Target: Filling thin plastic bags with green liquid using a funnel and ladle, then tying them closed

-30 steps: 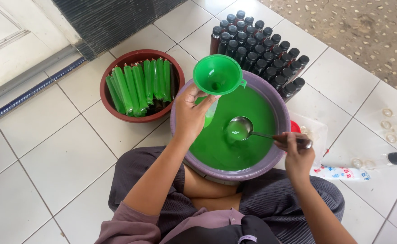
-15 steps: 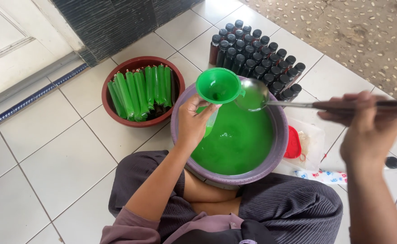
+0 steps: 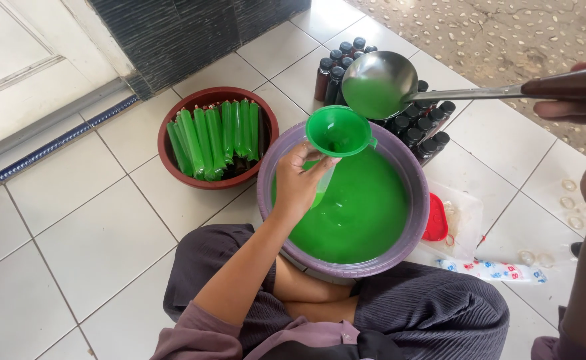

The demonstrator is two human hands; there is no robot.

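Two hands at work, both closed on tools. Left hand [image 3: 298,183] is wrapped around the spout of a bright green plastic funnel [image 3: 339,131], fingers curled shut, apparently pinching a thin clear plastic sleeve [image 3: 324,187] onto the spout; the sleeve hangs below the palm over the liquid, so spills would drop back into the bowl. Funnel mouth sits upright, just above the far-left rim of the round purple plastic basin [image 3: 270,179]. Right hand [image 3: 583,93], at the right edge of view, grips the dark handle of a long steel ladle [image 3: 380,83]; only part of the fist shows, closed on the handle. Ladle bowl is loaded with green liquid, tilted slightly, just above and right of the funnel mouth, not touching it, so liquid would likely fall straight in.

Basin, full of green liquid [image 3: 360,207], rests on the white tiled floor [image 3: 100,240] against the person's crossed legs. Left of it, near, a round brown bowl [image 3: 166,143] holds filled green tubes [image 3: 216,137]. Beyond the basin's far rim stand dark capped bottles [image 3: 423,127] in a cluster. At the right rim lies a red lid [image 3: 435,219] on clear plastic.
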